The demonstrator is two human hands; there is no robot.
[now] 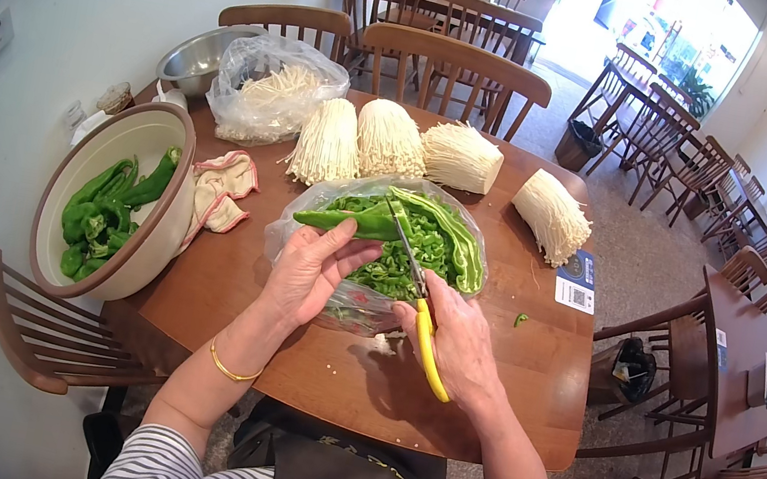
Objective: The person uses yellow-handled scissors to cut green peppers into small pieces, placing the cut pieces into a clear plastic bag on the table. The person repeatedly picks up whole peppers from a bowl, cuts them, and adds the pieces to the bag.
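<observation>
Between thumb and fingers, my left hand (314, 266) holds a long green pepper (356, 223) level above a clear plastic bag. My right hand (451, 335) grips scissors with yellow handles (428, 346). Their blades (404, 243) point away from me and cross the pepper's right end. Under both hands lies the plastic bag (343, 301), spread wide and full of chopped green pepper (385, 278). Long split pepper halves (463, 241) rest along its right side. To the left, a deep beige basin with a brown rim (160, 232) holds several whole green peppers (102, 215).
Enoki mushroom bundles (388, 141) line the table's far side, one (551, 214) apart at right. Behind them are a bag of loose enoki (280, 85) and a steel bowl (193, 59). Cotton gloves (220, 189) lie beside the basin. A wooden chair (49, 328) stands at left.
</observation>
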